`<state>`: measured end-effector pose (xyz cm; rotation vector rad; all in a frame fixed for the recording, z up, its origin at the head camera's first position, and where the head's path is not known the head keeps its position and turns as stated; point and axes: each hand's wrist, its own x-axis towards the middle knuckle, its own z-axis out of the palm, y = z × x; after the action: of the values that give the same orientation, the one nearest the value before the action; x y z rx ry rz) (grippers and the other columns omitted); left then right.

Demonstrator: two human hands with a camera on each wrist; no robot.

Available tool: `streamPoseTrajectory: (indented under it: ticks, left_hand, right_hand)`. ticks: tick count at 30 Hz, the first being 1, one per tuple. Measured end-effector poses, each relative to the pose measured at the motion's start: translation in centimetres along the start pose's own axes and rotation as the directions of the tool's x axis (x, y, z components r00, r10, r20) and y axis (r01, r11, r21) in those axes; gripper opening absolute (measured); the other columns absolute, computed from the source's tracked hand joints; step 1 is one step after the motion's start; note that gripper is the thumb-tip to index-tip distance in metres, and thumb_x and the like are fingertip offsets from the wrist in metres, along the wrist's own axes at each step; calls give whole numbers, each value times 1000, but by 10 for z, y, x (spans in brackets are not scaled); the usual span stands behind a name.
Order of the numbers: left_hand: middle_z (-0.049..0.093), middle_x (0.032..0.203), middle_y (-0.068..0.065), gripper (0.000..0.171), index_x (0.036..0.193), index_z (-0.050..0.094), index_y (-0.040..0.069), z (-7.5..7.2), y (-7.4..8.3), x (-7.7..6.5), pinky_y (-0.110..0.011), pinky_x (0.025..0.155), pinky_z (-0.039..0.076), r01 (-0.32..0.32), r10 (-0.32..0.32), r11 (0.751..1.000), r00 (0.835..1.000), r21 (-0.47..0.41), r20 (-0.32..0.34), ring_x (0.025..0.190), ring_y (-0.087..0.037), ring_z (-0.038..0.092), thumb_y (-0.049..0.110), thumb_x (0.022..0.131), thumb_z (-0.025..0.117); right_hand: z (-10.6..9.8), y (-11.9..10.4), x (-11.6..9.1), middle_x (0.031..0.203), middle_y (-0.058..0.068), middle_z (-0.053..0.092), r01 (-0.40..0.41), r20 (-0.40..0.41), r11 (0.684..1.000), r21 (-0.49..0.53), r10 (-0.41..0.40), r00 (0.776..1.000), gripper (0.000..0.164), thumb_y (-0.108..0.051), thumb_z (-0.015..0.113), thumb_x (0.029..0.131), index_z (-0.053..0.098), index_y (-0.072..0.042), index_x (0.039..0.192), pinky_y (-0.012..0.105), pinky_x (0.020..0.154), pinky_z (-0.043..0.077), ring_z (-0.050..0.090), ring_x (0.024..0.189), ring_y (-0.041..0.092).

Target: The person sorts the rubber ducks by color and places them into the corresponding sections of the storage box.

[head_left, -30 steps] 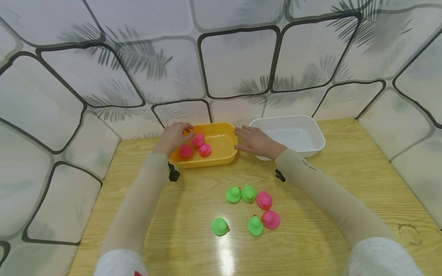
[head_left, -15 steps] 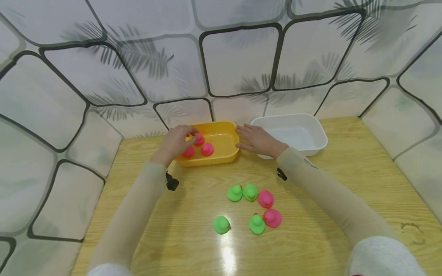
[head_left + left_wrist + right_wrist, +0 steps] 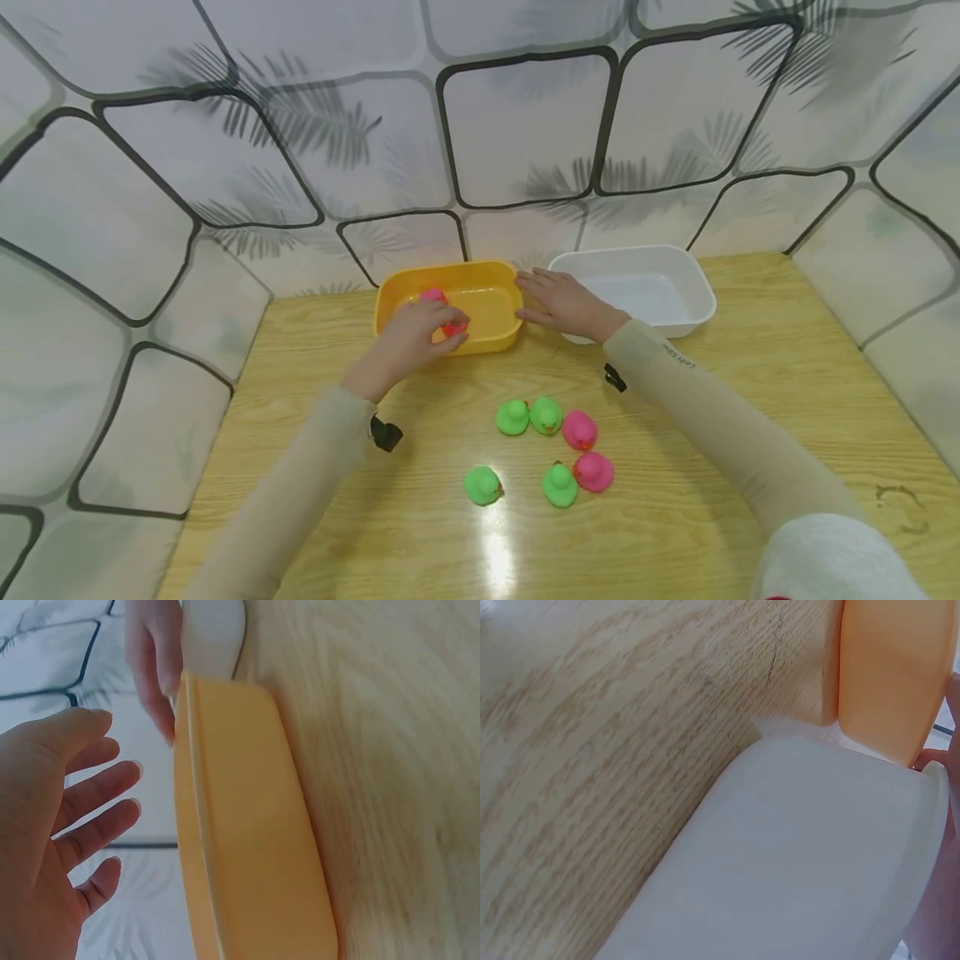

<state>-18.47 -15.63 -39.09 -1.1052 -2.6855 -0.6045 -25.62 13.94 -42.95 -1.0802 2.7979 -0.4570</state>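
Observation:
My left hand [image 3: 412, 337] is over the left front part of the yellow tray [image 3: 491, 308]. Its fingers are relaxed and hold nothing; the left wrist view shows them spread apart above the tray wall [image 3: 255, 817]. Below it in the tray lie a pink rubber duck [image 3: 433, 295] and a second pink duck [image 3: 454, 328], partly covered by the fingers; the hand hides the rest of that end. My right hand [image 3: 566, 302] lies with straight fingers at the tray's right rim, its palm over the near left corner of the white tray [image 3: 641, 287].
Several green ducks [image 3: 513, 417] and two pink ducks [image 3: 580, 430] sit on the wooden table [image 3: 675, 500] in front of the trays. A fabric wall with a stone pattern [image 3: 525, 133] stands close behind and along both sides.
My left hand has moved right and toward me, from the tray's far left end to over its front edge. The right hand stays at the rim, and the ducks have not visibly moved.

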Motion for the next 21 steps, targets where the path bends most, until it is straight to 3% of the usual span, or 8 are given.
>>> streamPoseTrajectory:
  ticks: [7,13,21]
  left_hand:
    - [74,111,-6,24,116,76,7,10,26,-5,-46,98,52,-16,21,999,993,-42,112,105,-25,67,22,98,75]
    - [73,113,-5,31,121,75,10,16,50,-8,-46,96,52,-73,78,996,985,-43,155,107,-24,66,28,96,77]
    - [72,122,1,35,127,73,16,32,82,-7,-46,104,49,-176,177,984,957,-25,229,119,-21,63,38,100,71]
  right_hand:
    - [0,0,-1,164,21,37,0,-4,1000,-1,0,1000,68,-41,56,108,39,2,158,60,123,25,30,152,45]
    - [3,2,0,164,21,37,2,-5,1000,-14,-2,1000,68,-41,56,108,39,2,158,60,123,24,30,152,45]
    - [4,3,1,163,21,38,19,-19,999,-39,-20,1000,67,-41,56,108,40,2,157,61,122,26,31,152,45]
